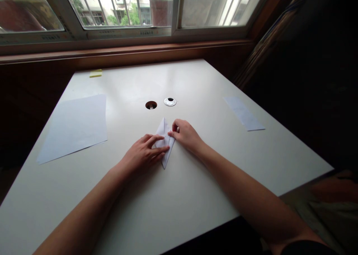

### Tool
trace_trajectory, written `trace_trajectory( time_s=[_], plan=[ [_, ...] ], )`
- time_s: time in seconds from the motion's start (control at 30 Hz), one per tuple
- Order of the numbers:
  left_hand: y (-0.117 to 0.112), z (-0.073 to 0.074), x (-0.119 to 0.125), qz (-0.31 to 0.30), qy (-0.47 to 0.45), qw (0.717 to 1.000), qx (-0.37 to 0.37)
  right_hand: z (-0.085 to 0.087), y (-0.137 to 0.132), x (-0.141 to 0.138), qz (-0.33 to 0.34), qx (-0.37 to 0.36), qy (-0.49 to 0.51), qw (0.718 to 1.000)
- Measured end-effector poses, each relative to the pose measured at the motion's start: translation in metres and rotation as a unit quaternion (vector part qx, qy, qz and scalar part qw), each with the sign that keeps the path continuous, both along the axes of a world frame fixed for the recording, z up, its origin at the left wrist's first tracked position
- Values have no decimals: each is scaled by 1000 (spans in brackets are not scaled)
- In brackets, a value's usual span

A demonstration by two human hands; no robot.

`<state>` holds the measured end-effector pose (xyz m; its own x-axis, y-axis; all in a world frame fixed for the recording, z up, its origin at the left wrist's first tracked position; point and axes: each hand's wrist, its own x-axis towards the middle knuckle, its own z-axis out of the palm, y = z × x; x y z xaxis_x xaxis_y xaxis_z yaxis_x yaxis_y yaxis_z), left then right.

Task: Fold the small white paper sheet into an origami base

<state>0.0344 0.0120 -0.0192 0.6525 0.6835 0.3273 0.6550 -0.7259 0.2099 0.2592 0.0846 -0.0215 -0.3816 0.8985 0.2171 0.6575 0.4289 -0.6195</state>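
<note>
A folded sheet of white paper (165, 158) lies on the white table in front of me, shaped like a narrow diamond with pointed far and near ends. Creases run along its length. My left hand (147, 148) rests on its left side, fingers apart and stretched across the lower half. At the right edge, my right hand (184, 133) has its thumb on the paper and its index finger curled toward the thumb in a pinch. Whether a flap sits between those fingertips is too small to make out.
White paper sheets (78, 124) lie at the left, and a narrow paper strip (244, 113) at the right. Beyond my hands are a round hole (151, 105) in the table (179, 217) and a ring-shaped cover (170, 102). A yellow pad (96, 73) is near the window edge.
</note>
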Motion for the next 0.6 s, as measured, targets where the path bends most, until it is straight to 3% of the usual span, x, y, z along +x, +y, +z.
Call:
trace_trajectory(
  time_s=[0.6],
  plan=[
    [-4,25,-9,-132,-16,987,-93,1,0,0,0,-2,-4,1000]
  ],
)
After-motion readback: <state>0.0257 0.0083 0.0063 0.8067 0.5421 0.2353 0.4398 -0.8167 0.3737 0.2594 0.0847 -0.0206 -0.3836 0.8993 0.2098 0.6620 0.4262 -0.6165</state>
